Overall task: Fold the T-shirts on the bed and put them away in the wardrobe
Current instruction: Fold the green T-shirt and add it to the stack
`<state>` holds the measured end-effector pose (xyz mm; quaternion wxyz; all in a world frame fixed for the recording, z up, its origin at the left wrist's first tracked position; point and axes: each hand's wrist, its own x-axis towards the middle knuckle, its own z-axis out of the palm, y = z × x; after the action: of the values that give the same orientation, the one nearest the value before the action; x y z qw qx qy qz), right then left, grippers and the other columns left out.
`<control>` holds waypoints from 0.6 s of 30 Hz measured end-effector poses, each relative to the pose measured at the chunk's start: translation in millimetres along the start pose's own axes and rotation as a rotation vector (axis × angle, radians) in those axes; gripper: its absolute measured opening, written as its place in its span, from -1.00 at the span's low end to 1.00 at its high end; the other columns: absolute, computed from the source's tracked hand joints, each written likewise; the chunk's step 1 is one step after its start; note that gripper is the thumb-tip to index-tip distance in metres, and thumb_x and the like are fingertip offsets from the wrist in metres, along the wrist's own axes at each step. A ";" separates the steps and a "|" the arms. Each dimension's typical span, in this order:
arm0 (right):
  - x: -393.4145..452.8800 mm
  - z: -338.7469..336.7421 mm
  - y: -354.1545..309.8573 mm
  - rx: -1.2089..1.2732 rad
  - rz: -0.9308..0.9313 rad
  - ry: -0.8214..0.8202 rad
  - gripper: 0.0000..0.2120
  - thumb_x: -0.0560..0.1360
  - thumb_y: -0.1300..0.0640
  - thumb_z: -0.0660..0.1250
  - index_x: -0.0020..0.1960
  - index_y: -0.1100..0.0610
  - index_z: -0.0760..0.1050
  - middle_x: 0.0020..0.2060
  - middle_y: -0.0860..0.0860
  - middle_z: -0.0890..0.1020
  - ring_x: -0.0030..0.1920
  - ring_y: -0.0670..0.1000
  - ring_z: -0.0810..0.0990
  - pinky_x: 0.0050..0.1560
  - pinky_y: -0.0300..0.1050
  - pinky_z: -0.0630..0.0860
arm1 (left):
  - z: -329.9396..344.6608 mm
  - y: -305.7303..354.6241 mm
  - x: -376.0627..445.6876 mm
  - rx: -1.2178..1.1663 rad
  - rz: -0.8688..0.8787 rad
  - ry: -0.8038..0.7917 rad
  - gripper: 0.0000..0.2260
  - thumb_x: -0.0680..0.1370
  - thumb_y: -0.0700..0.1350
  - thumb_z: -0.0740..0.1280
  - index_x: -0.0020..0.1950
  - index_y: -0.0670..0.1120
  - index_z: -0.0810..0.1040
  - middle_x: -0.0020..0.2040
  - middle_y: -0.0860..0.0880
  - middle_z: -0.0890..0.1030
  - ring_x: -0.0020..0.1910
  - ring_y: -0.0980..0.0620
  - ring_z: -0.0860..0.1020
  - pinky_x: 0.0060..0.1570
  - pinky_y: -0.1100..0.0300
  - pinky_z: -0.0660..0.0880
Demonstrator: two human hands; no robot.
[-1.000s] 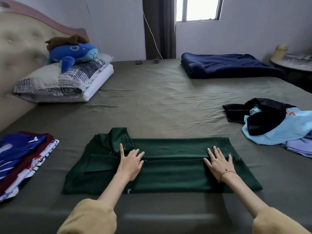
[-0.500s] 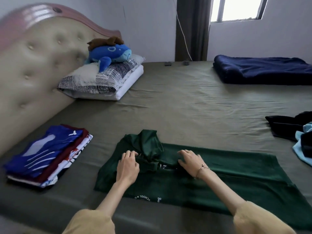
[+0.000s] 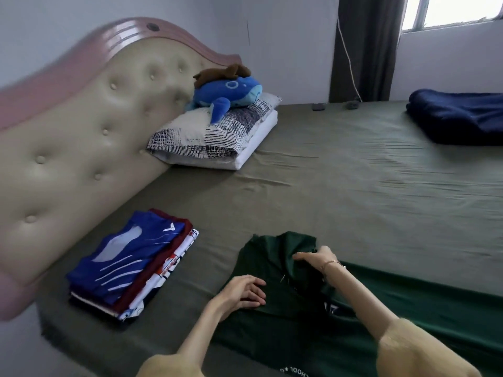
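A padded cream headboard [image 3: 81,137] with a pink frame fills the nine o'clock side of the view, blurred at its near end. Just beside it, at about eight o'clock, a stack of folded T-shirts [image 3: 130,265] lies on the olive-green bed [image 3: 340,191]; a blue shirt with white stripes is on top, with dark red and white ones under it.

Toward eleven o'clock, against the headboard, two pillows [image 3: 215,137] are stacked, the upper one in a black-and-white pattern. A blue whale plush toy [image 3: 228,93] rests on them, and a brown plush [image 3: 220,73] sits on the whale.

At six o'clock, a dark green T-shirt [image 3: 394,308] is spread on the near edge of the bed, running off toward four o'clock, with small white lettering at its lower edge. The left hand [image 3: 242,292] rests on the shirt's left part, fingers loosely bent and relaxed, gripping nothing. Just right of it, the right hand [image 3: 315,258], a thin bracelet at its wrist, pinches a raised bunch of the green fabric near the collar end. Both arms wear pale yellow sleeves [image 3: 419,349].

At twelve to one o'clock a dark curtain [image 3: 364,47] hangs beside a bright window [image 3: 460,8], with a thin white cord running down it. At two o'clock a folded navy blanket [image 3: 457,115] lies on the far side of the bed.
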<state>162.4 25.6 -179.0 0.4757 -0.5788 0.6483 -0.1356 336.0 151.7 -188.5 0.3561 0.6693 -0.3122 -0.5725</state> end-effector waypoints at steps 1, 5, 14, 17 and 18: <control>0.2 3.3 -3.5 0.019 -0.041 -0.044 -0.51 0.34 0.03 0.50 0.13 0.25 0.42 0.03 0.12 0.56 0.09 0.14 0.54 0.17 -0.01 0.47 | -2.0 1.6 -2.0 -0.040 -0.020 -0.021 -0.67 0.68 -0.10 -0.02 0.01 -0.17 0.50 -0.24 -0.12 0.58 -0.35 0.09 0.61 -0.32 0.30 0.51; -16.7 18.1 -15.0 -0.008 -0.319 -0.224 -0.75 0.40 0.24 0.42 0.05 0.21 0.49 -0.05 0.11 0.61 -0.01 0.07 0.56 0.11 -0.03 0.52 | -6.1 3.4 -1.1 -0.122 -0.070 -0.054 -0.46 0.66 0.11 -0.15 0.00 -0.17 0.52 -0.23 -0.13 0.60 -0.31 0.05 0.62 -0.27 0.27 0.52; -74.0 36.5 -11.4 -0.568 -0.620 -0.504 -0.75 0.48 0.22 0.31 0.16 0.19 0.50 -0.07 0.04 0.57 -0.05 -0.04 0.50 -0.20 -0.28 0.33 | -1.0 4.8 -1.4 -0.412 -0.023 0.124 -0.55 0.60 0.23 0.04 0.14 -0.06 0.52 0.08 -0.10 0.56 0.07 -0.13 0.53 -0.21 0.07 0.49; -75.3 41.3 -2.7 -0.607 -0.661 -0.447 -0.68 0.45 0.19 0.34 0.20 0.16 0.50 0.07 0.09 0.62 0.06 0.05 0.56 0.01 -0.21 0.42 | 1.2 -0.9 2.2 -0.213 0.075 0.417 -0.85 0.55 -0.13 0.33 -0.22 -0.09 0.55 -0.13 -0.13 0.58 -0.22 -0.05 0.53 -0.45 0.25 0.47; -76.5 41.9 -0.5 -0.614 -0.684 -0.432 -0.65 0.44 0.17 0.34 0.22 0.14 0.50 0.08 0.08 0.63 0.09 0.06 0.56 0.06 -0.19 0.43 | -0.2 -2.7 3.6 -0.131 0.099 0.473 -0.82 0.52 -0.18 0.35 -0.29 -0.08 0.53 -0.19 -0.13 0.57 -0.23 -0.05 0.52 -0.50 0.29 0.45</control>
<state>185.7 108.4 -164.9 0.3353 -0.8859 0.3187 0.0359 336.8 150.3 -192.6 0.4894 0.7440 -0.2148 -0.4010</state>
